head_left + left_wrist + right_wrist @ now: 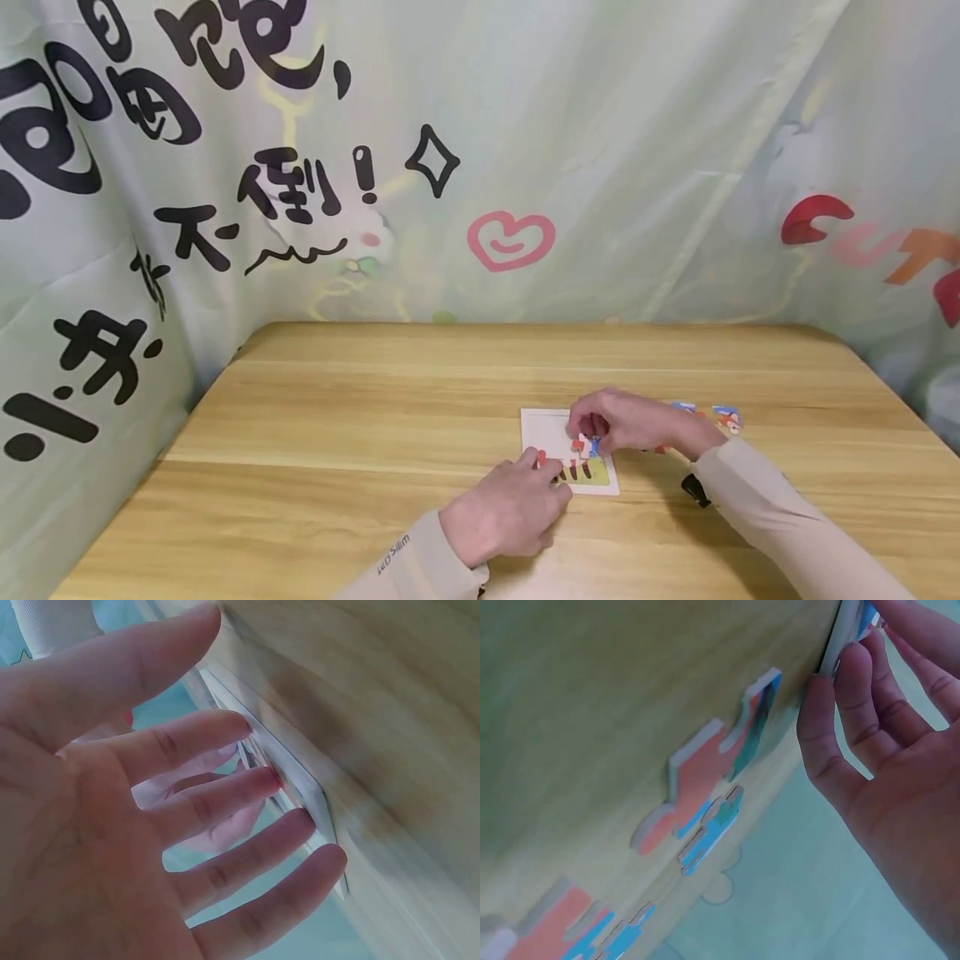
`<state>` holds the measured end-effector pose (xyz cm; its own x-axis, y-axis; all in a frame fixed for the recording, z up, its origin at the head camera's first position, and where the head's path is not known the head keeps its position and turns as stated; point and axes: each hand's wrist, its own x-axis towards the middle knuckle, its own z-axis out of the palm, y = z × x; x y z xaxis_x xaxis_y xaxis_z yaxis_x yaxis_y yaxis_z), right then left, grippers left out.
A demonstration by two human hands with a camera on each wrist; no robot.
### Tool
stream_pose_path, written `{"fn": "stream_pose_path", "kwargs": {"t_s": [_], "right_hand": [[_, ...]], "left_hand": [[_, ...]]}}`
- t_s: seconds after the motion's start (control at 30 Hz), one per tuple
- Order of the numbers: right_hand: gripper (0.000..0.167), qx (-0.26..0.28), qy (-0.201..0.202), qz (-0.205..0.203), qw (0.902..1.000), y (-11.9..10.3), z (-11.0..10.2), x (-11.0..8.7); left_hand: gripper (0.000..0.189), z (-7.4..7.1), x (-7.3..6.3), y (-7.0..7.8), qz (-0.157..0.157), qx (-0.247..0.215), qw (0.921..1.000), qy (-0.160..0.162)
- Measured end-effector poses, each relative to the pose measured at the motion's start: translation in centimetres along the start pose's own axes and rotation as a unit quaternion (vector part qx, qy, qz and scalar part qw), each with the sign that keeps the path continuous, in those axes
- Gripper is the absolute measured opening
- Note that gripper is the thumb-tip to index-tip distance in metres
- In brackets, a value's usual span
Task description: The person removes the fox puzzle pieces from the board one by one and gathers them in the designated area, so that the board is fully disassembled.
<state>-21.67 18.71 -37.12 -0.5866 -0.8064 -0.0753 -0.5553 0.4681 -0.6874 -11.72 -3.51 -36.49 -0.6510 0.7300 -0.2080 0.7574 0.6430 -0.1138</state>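
A jigsaw board with a white frame (534, 429) lies on the table, its lower part filled with yellow-green pieces (597, 473) with dark stripes. My left hand (504, 508) rests its fingertips on the board's left and lower area. In the left wrist view the fingers of that hand (97, 832) are spread and nearly straight, touching the board's edge (319, 793). Over the upper right of the board, my right hand (641, 422) pinches a white, red and blue puzzle piece (587, 447). The right wrist view shows the hand (922, 780) bent at the board; the piece is mostly hidden there.
Loose puzzle pieces lie right of the board, one with a fox-like picture (727, 418). The right wrist view shows an orange piece (697, 761) and several others nearby. A small black object (696, 490) is by the right sleeve. A printed curtain (600, 167) hangs behind the wooden table (337, 417).
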Motion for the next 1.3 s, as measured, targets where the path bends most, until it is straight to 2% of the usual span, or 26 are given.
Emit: {"fn": "stream_pose_path", "kwargs": {"t_s": [0.3,0.67,1.0,1.3], "right_hand": [[0.032,0.007,0.002,-0.001,1.0000,-0.5,-0.3,0.2],[0.025,0.055,0.006,-0.012,0.9984,-0.3,-1.4,-0.4],[0.023,0.073,0.013,0.003,0.9973,-0.1,-2.3,-1.8],[0.025,0.068,0.019,-0.007,0.9975,1.0,-2.9,-3.8]], "left_hand": [[0.045,0.1,0.0,0.0,-0.003,-0.002,1.0000,-0.006],[0.044,0.1,-0.1,-0.1,0.001,-0.005,1.0000,0.000],[0.039,0.1,-0.1,-0.2,0.004,-0.007,0.9999,0.005],[0.038,0.2,-0.2,-0.1,0.005,0.001,0.9999,0.010]]}}
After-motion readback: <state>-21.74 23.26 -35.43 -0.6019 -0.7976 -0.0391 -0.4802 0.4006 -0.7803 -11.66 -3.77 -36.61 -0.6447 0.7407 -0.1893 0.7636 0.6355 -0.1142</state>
